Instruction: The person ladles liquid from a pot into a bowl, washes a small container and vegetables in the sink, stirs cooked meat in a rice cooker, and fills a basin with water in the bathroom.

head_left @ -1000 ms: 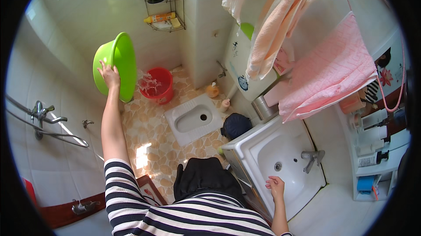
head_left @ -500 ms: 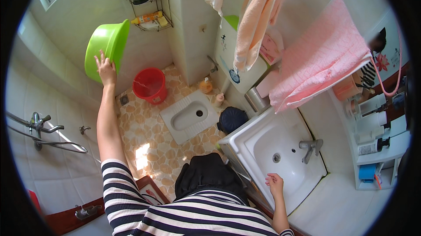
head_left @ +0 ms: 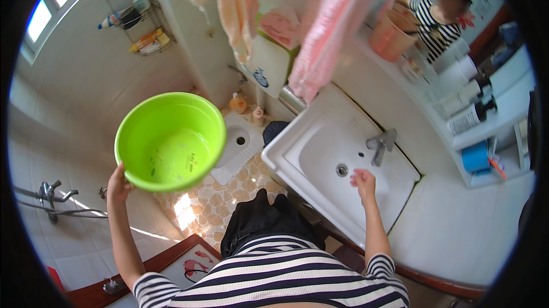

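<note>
A bright green plastic basin (head_left: 166,119) hangs over the floor at left, its open top facing me. Small marks or wet spots show on its bottom. My left hand (head_left: 118,185) grips the basin's near-left rim, with the fingers partly hidden behind it. Over the white washbasin (head_left: 320,162), close to its drain (head_left: 342,170), my right hand (head_left: 363,182) is held with loosely bent fingers and nothing visible in it. Beyond that hand stands the chrome faucet (head_left: 380,146).
A squat toilet (head_left: 231,165) is set in the stone-patterned floor (head_left: 217,208). Bottles stand on a shelf (head_left: 474,108) at right, beside a mirror. Pink towels (head_left: 329,28) hang above the washbasin. A shower tap (head_left: 50,199) juts from the left wall.
My left hand has brought the green basin nearer and turned its open top toward me. The basin now covers the red bucket. My right hand remains over the washbasin. The view has shifted right.
</note>
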The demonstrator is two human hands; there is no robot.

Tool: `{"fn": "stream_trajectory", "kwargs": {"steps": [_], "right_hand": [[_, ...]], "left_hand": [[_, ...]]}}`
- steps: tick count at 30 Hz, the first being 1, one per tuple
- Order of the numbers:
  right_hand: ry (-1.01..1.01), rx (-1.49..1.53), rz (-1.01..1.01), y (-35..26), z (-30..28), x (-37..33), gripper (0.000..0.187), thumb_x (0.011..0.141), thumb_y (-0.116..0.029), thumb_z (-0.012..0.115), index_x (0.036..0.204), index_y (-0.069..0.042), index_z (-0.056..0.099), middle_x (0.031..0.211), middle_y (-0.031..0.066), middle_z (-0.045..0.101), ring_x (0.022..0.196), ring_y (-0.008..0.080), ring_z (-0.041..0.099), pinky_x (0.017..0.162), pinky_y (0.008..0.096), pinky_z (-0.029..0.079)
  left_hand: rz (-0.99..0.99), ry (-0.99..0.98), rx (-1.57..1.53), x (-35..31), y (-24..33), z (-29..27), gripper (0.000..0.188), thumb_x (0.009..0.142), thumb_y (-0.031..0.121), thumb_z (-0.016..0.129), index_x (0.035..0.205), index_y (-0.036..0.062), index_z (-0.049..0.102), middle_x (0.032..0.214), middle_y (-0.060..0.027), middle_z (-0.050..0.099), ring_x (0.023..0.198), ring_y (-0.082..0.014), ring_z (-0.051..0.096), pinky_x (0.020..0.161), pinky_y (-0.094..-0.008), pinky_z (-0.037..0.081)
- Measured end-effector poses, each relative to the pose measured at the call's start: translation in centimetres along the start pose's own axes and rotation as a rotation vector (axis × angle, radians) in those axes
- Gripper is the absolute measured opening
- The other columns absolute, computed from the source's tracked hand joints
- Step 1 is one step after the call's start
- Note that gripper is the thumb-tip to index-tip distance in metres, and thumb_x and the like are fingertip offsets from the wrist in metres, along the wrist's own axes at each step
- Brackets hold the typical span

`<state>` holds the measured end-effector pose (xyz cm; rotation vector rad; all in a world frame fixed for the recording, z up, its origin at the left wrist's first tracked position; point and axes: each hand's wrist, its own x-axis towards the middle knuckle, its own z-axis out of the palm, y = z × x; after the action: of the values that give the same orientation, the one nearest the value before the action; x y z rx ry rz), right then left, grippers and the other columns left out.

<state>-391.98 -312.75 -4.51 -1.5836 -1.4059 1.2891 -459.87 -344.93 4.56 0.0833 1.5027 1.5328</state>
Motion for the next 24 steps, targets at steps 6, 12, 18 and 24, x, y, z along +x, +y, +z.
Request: {"fn": "stream_trajectory", "kwargs": {"steps": [6, 12, 18, 24], "right_hand": [[0.305, 0.357, 0.099, -3.7, -4.9, 1.6, 0.023, 0.081, -0.007, 0.049, 0.103, -0.001, 0.046, 0.076, 0.0131, 0.059, 0.06, 0.0174, 0.057, 0.055, 0.0269, 0.048], [0.299, 0.618, 0.027, -6.2, -6.8, 3.6, 0.041, 0.081, -0.011, 0.053, 0.115, -0.002, 0.032, 0.087, 0.0172, 0.055, 0.068, 0.0231, 0.058, 0.06, 0.0326, 0.049], [0.123, 0.656, 0.137, -7.7, -8.2, 6.1, 0.043, 0.082, -0.017, 0.052, 0.116, -0.002, 0.031, 0.085, 0.0189, 0.053, 0.069, 0.0248, 0.058, 0.063, 0.0345, 0.051], [0.169, 0.873, 0.131, -8.9, -9.9, 8.3, 0.031, 0.083, -0.019, 0.05, 0.106, 0.001, 0.041, 0.078, 0.015, 0.055, 0.066, 0.0254, 0.058, 0.057, 0.0339, 0.05]], "left_hand": [[0.016, -0.22, 0.006, -10.3, -2.3, 14.6, 0.038, 0.089, 0.029, 0.045, 0.117, 0.0035, 0.046, 0.109, -0.0088, 0.056, 0.097, -0.021, 0.055, 0.082, -0.0365, 0.046], [-0.078, -0.434, 0.018, -11.3, -5.5, 24.4, 0.035, 0.09, 0.022, 0.044, 0.116, -0.0021, 0.046, 0.11, -0.0114, 0.055, 0.098, -0.0221, 0.055, 0.083, -0.0358, 0.045], [-0.132, -0.586, 0.308, -10.9, -8.4, 35.5, 0.041, 0.09, 0.026, 0.044, 0.121, -0.0005, 0.043, 0.114, -0.014, 0.051, 0.103, -0.0262, 0.052, 0.083, -0.0453, 0.045], [-0.236, -0.65, 0.253, -10.2, -13.3, 42.3, 0.039, 0.088, 0.023, 0.048, 0.118, -0.0015, 0.045, 0.117, -0.0154, 0.047, 0.103, -0.0278, 0.051, 0.081, -0.049, 0.047]]}}
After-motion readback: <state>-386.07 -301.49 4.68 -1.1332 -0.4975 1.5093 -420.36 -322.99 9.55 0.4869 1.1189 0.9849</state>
